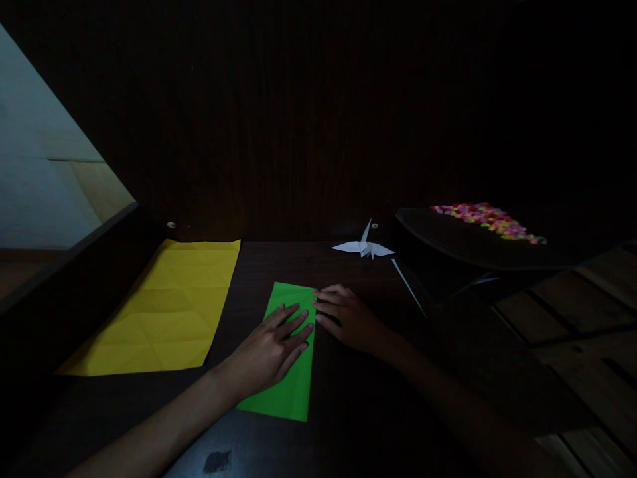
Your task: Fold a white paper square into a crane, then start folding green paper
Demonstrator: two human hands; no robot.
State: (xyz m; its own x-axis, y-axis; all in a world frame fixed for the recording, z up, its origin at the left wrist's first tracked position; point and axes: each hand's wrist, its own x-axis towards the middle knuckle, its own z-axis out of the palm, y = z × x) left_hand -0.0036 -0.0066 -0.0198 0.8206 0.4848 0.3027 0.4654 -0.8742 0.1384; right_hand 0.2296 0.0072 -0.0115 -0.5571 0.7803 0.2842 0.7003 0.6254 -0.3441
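Observation:
A green sheet of paper, folded to a narrow rectangle, lies on the dark wooden surface. My left hand rests flat across its middle with the fingers spread. At its upper right edge, the fingertips of my right hand touch the paper, fingers stretched out and slightly apart. Left of my hands, a creased yellow sheet of paper is spread flat. Beyond my right hand stands a white paper crane with its wings out.
A dark upright panel rises behind the surface, with a low side wall at left. A thin white paper strip lies at right. Farther right, a dark curved ledge carries many small pink, red and yellow pieces. Wooden slats show below.

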